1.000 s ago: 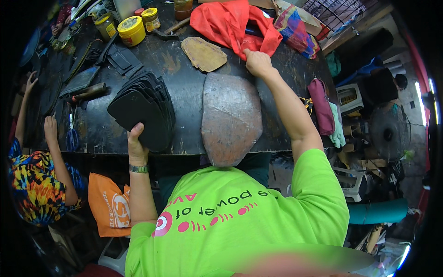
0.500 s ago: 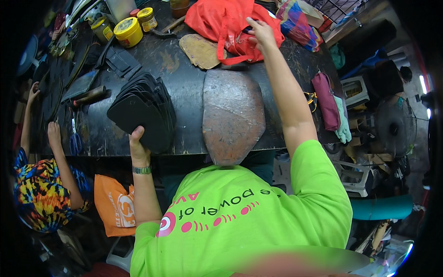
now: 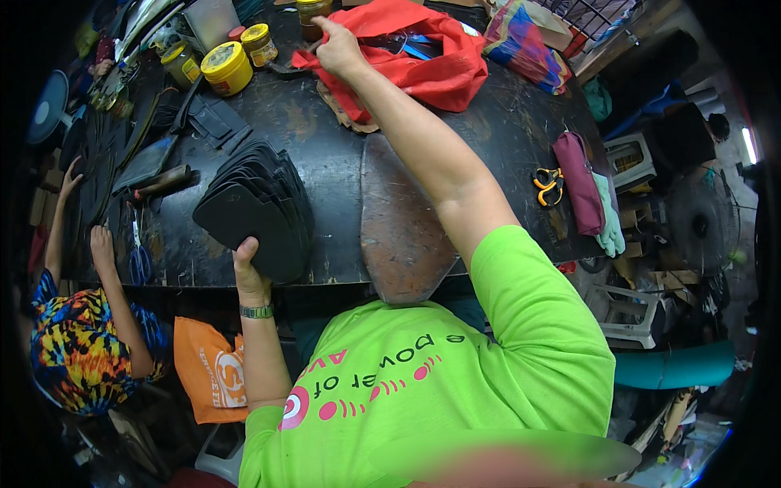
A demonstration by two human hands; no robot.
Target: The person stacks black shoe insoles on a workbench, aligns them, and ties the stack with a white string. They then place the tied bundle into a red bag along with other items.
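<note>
My left hand (image 3: pixel 250 272) grips a thick stack of black flat pieces (image 3: pixel 259 207) with rounded corners, thumb on the top one, tilted over the table's near edge. Stretched far forward, my right hand (image 3: pixel 340 53) is at the left side of a red cloth bag (image 3: pixel 443 81). Its index finger points out toward a brown jar (image 3: pixel 313 12), while the other fingers curl at the red cloth, partly hidden. Through the bag's open mouth, dark and blue things show. A worn stone slab (image 3: pixel 403 236) lies before me, partly under my right arm. Brown board (image 3: pixel 346 110) peeks from beneath the bag.
Yellow-lidded tubs (image 3: pixel 226 67), dark strips and blue-handled scissors (image 3: pixel 140 264) lie to the left, where another person's hands (image 3: pixel 102 244) work. At right are orange-handled pliers (image 3: pixel 548 187), a maroon pouch (image 3: pixel 579 183) and a pale green cloth (image 3: pixel 608 215).
My right hand has swept left across the red bag. The bag's cloth has shifted left, covering more of the brown board, and its mouth now gapes. My left hand still holds the stack.
</note>
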